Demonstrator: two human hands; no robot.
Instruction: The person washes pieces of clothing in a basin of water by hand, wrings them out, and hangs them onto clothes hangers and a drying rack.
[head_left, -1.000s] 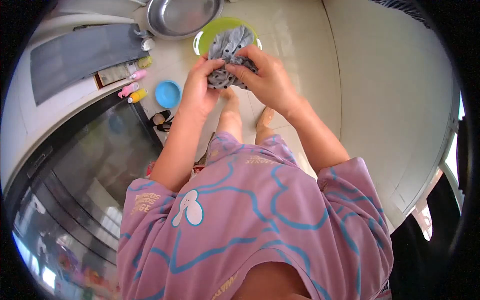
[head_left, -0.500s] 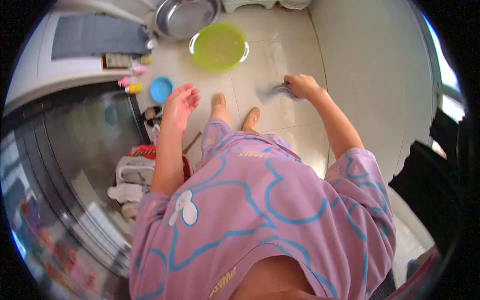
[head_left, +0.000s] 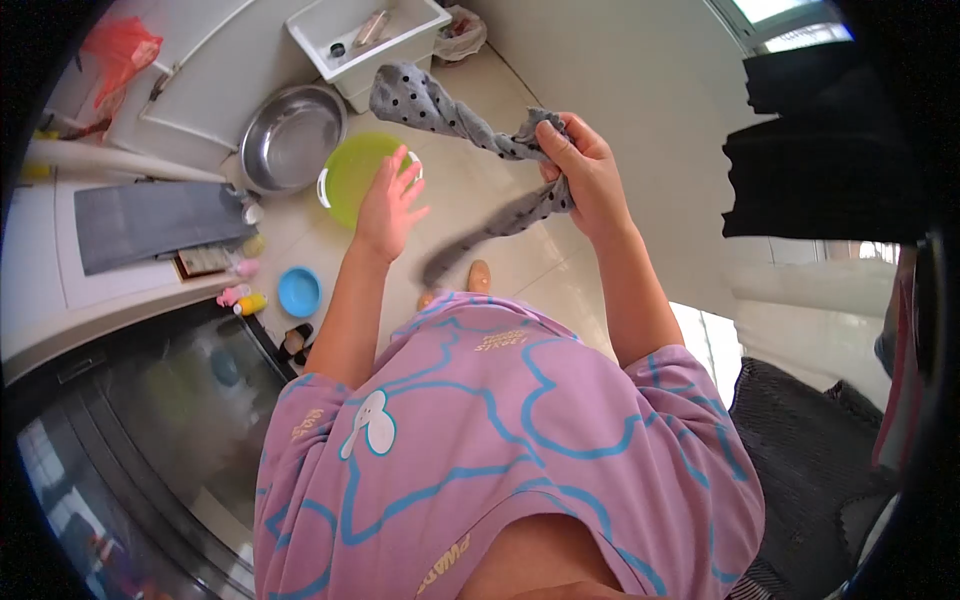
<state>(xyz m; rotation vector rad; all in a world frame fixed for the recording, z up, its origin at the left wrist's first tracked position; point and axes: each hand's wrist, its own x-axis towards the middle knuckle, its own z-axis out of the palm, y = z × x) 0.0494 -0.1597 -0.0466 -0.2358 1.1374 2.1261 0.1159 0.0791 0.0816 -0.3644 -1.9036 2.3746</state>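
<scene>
My right hand (head_left: 590,175) is closed round what look like grey polka-dot socks (head_left: 425,105), held up at chest height over the floor. One twisted length sticks out to the left and ends in a wider, rounded part. The other length hangs down-left, and its far end is blurred. Fingers spread, my left hand (head_left: 388,212) is raised with nothing in it, apart from the socks. Behind its fingers, on the floor, stands a green basin (head_left: 350,182) with white handles.
A steel basin (head_left: 292,140) and a white tub (head_left: 365,40) stand farther back. A small blue basin (head_left: 300,291) sits on the floor by the dark glass door (head_left: 170,400). Black cloth (head_left: 820,150) hangs at the right; a grey cloth (head_left: 150,225) lies on the left counter.
My right hand has risen with the socks, which were low and blurred and now show stretched out. My left hand has lifted a little, fingers spreading. The view has tilted up and turned.
</scene>
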